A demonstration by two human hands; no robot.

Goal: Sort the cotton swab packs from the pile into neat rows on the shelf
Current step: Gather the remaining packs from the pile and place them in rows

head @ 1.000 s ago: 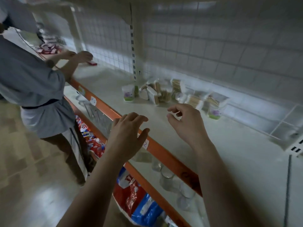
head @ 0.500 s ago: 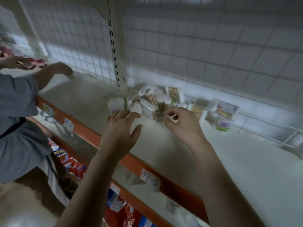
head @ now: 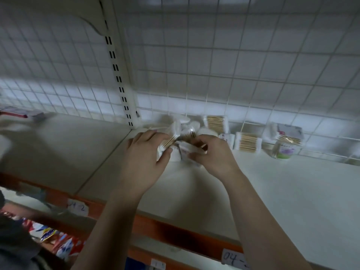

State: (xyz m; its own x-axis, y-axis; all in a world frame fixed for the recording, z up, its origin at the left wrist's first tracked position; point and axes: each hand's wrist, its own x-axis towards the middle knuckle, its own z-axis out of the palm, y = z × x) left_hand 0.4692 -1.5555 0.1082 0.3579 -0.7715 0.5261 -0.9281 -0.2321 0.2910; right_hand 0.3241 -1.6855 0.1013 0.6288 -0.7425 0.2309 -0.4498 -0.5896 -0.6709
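Pile [head: 185, 124] lying at back edge of shelf [head: 282, 201], beside upright post [head: 118, 75], straight ahead of both hands, both equally near. Left hand [head: 143, 154] curling fingers round swab pack [head: 165, 146], sticks pointing diagonally toward back edge. Right hand [head: 214, 155] pinching second pack [head: 191, 148], long axis running roughly along back edge; blur hiding finger detail. Standing packs [head: 247, 142] lining back edge rightward, nearer right hand, likely marking row start.
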